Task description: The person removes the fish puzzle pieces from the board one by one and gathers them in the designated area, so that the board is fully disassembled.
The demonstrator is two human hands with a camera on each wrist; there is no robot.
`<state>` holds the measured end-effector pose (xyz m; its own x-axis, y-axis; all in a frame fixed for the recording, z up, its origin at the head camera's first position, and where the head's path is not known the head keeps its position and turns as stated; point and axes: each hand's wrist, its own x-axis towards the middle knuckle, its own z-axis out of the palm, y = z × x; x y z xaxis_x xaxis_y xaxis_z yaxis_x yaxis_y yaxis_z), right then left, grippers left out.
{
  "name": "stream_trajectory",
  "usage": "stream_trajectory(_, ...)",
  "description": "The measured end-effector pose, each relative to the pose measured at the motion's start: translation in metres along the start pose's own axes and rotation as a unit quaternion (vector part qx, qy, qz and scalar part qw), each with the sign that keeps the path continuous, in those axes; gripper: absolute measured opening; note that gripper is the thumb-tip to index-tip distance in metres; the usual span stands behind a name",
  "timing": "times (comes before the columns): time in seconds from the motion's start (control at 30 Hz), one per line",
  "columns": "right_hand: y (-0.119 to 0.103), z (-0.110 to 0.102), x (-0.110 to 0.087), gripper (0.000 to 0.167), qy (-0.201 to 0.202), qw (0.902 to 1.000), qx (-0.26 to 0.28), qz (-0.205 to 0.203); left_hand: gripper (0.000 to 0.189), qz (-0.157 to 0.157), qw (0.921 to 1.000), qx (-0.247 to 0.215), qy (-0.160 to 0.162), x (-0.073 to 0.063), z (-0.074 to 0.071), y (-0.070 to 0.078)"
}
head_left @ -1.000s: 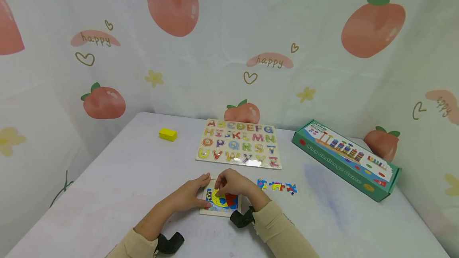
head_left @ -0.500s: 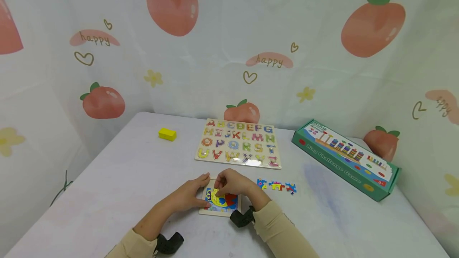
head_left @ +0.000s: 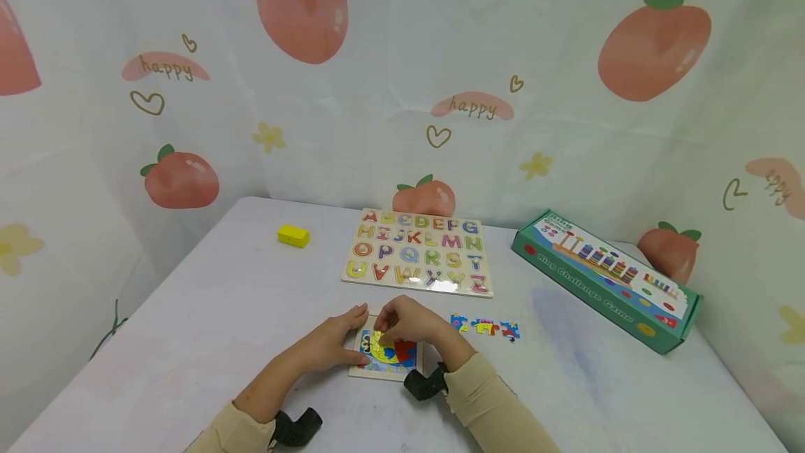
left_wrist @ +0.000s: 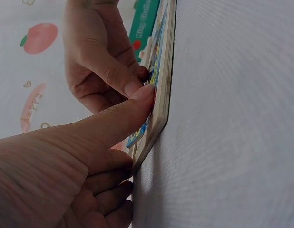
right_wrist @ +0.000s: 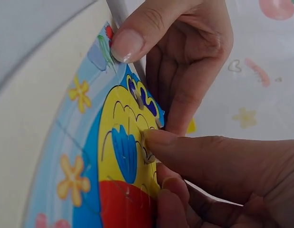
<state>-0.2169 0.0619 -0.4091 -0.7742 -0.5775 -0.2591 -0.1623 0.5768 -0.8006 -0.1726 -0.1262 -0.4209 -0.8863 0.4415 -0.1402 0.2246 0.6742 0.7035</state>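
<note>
My left hand (head_left: pixel 330 343) grips the left side of a small wooden jigsaw puzzle (head_left: pixel 385 373), its thumb (left_wrist: pixel 121 116) lying over the frame's face. In the right wrist view the puzzle's picture shows a yellow, blue and red fish with orange flowers on blue. Bent over the upper part of the puzzle, my right hand (head_left: pixel 411 321) pinches a yellow puzzle piece (right_wrist: pixel 147 153) between thumb and fingers, right at the picture's surface. The fingers partly hide this piece. To the right lie three loose puzzle pieces (head_left: pixel 485 327) in a row on the table.
Behind the puzzle lies a wooden alphabet board (head_left: pixel 418 252) with coloured letters. A green Ring Challenge Game box (head_left: pixel 606 278) stands at the back right, and a yellow block (head_left: pixel 293 235) at the back left. A fruit-print curtain (head_left: pixel 377 89) hangs behind the white table (head_left: pixel 207 341).
</note>
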Motion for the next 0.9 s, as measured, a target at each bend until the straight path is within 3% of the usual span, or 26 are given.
stream_trajectory(0.23,0.001,0.001,0.0,0.006,0.002,1.0,-0.001,-0.001,0.08,-0.005,1.0,0.001,-0.001,0.0,0.0,0.0)
stream_trajectory(0.5,0.006,-0.006,0.0,0.005,0.004,0.9993,0.036,-0.001,0.08,-0.015,0.9999,0.006,0.002,0.001,0.0,0.001)
stream_trajectory(0.9,0.031,-0.03,-0.024,0.01,0.028,0.998,0.054,0.016,0.081,-0.009,0.9999,0.013,0.001,0.002,0.001,-0.002)
